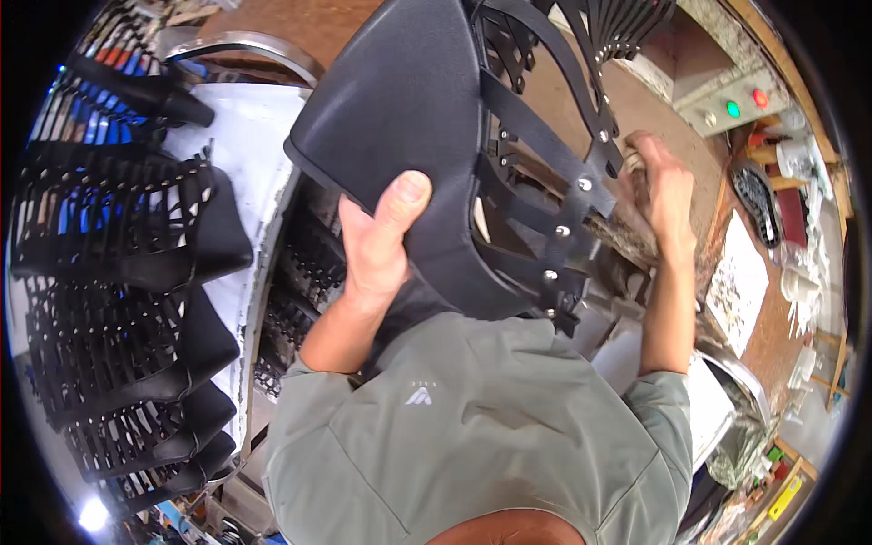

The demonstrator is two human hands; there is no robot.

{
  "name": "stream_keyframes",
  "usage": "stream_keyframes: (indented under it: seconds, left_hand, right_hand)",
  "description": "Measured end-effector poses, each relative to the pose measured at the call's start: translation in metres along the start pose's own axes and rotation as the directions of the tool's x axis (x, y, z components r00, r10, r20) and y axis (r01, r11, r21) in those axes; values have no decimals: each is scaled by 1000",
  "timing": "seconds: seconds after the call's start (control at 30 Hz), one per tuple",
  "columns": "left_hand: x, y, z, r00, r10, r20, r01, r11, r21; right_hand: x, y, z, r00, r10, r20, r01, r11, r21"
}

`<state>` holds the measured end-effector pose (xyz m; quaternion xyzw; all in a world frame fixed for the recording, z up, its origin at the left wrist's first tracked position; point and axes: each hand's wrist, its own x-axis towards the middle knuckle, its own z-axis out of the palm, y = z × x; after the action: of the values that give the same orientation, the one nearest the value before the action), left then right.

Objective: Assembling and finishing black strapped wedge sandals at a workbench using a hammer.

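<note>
Close in front of me is a black strappy boot (pixel 400 109), with a smooth solid panel and open straps joined by silver rivets. My left hand (pixel 377 241) is closed on the panel's lower edge, its thumb pressed flat on the black surface. To the right of the strap ends, my right hand (pixel 661 186) has its fingers curled. Whatever those fingers hold, if anything, is too unclear to name. The straps (pixel 554 173) hang between my two hands and partly cover the bench behind them.
Several similar black strappy boots (pixel 136 263) lie along a white-topped table (pixel 263 163) on the left. A control panel (pixel 745 104) with green and red lights stands at the upper right. Beside it lies a dark shoe sole (pixel 756 204) on a brown surface.
</note>
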<state>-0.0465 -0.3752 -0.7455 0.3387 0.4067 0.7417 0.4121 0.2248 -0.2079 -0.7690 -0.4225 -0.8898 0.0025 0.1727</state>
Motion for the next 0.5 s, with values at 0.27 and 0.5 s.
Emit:
stream_keyframes:
  seconds: [0.27, 0.5]
  left_hand:
    - [-14, -5, -17, 970, 230, -86, -225, 973, 56]
    - [-9, -28, -10, 933, 349, -93, -343, 936, 73]
  right_hand:
    - [-12, 45, 13, 979, 107, 175, -83, 987, -136]
    - [-32, -140, -31, 976, -48, -211, 214, 371, 904]
